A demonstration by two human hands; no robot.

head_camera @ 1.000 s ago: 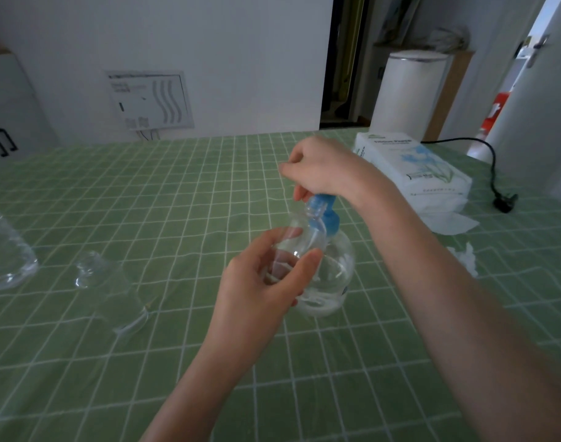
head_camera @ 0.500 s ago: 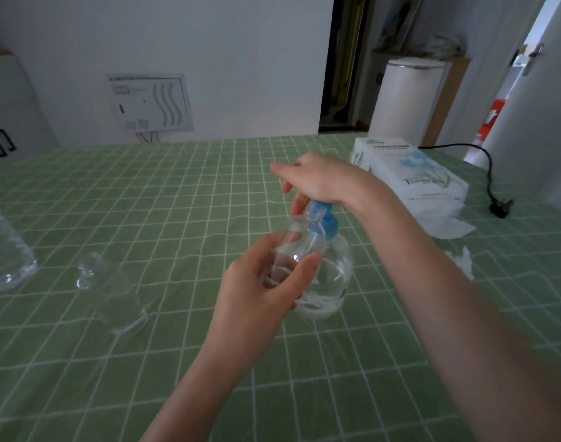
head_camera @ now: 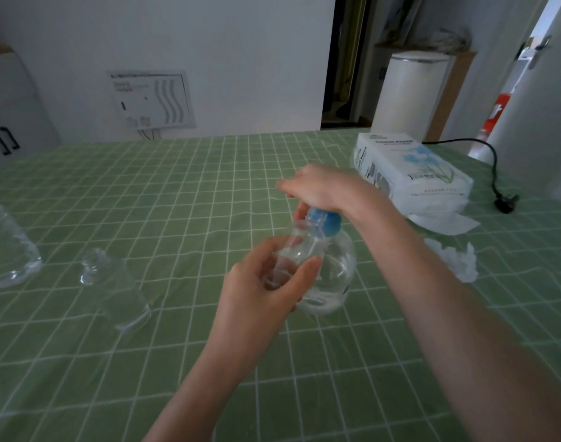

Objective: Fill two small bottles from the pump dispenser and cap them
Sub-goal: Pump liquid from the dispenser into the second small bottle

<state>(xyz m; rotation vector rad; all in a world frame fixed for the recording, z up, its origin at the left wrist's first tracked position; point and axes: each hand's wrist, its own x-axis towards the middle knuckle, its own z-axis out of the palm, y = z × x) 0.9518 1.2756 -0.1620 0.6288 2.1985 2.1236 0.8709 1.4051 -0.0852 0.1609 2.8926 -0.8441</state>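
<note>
The left hand (head_camera: pixel 260 295) grips a bottle (head_camera: pixel 299 247) with its mouth at the blue pump of the dispenser (head_camera: pixel 338 272) just behind, the right hand (head_camera: pixel 320 189) curled over its top, while a second bottle (head_camera: pixel 113 288) sits well left of both hands.

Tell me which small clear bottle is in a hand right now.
The small bottle gripped by the left hand at the blue pump; the other small bottle stands untouched on the tablecloth further left.

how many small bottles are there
2. One small bottle is in the left hand's grip, mouth at the pump dispenser's blue head; the other small bottle sits on the table to its left. None seems hidden.
</note>
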